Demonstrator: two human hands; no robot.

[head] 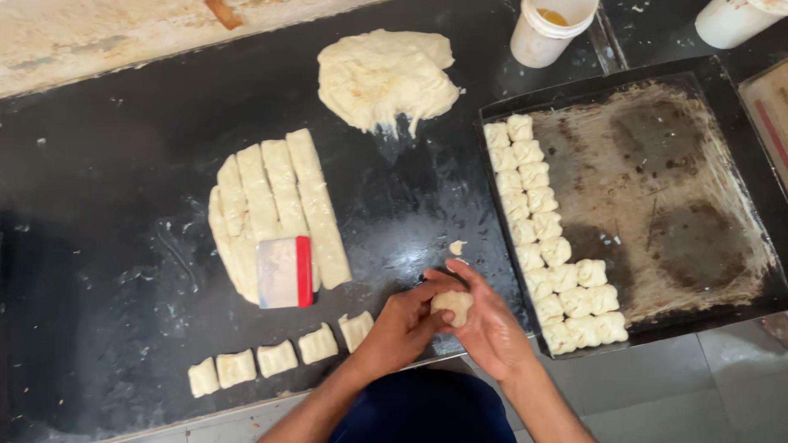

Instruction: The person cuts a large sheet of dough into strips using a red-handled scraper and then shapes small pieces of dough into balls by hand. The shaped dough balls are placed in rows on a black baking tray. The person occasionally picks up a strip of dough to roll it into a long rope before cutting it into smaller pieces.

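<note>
Both hands meet at the near edge of the black worktop. My left hand (404,321) and my right hand (489,320) are closed together around one small dough piece (453,304). To their left lies a row of several cut dough squares (279,358). Farther left, a flat dough sheet cut into long strips (275,205) has a white scraper with a red edge (285,271) lying on it. On the right, a dark baking tray (657,180) holds folded dough pieces (542,246) along its left side and near corner.
A lump of soft dough (386,75) lies at the back of the worktop. Two white tubs (548,29) (732,18) stand behind the tray. A small dough scrap (456,247) lies near the tray. Grey floor tiles (657,402) show below the counter edge.
</note>
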